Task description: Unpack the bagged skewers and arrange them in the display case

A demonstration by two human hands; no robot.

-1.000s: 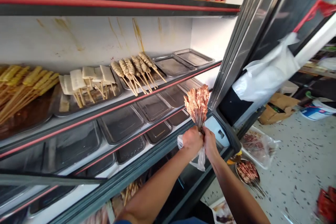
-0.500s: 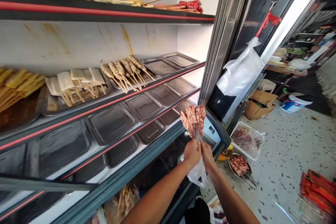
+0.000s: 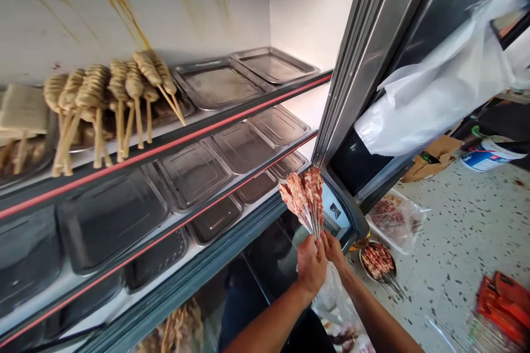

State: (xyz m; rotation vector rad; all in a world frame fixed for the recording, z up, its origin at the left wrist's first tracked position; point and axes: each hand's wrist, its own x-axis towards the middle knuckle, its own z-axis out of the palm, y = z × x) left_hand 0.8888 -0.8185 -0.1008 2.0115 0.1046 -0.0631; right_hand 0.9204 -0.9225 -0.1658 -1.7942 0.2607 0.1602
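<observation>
A bunch of raw meat skewers points up and away from me, meat at the top and thin metal sticks gathered below. My left hand is closed around the lower sticks. Close against it, my right hand also grips the sticks, its fingers partly hidden. The bunch is held in front of the right end of a display cabinet's lower shelves. Metal trays lie on those shelves, beyond the meat. Below my hands a clear plastic bag shows.
Pale wrapped skewers lie on the upper shelf at left. A white plastic bag hangs by the metal cabinet frame. On the speckled floor stand a bowl of meat skewers, a white tray, a cardboard box and a bucket.
My view has come closer to the cabinet and tilted down, so the top shelf has left the picture. Both hands still hold the skewers, which now fan apart a little more.
</observation>
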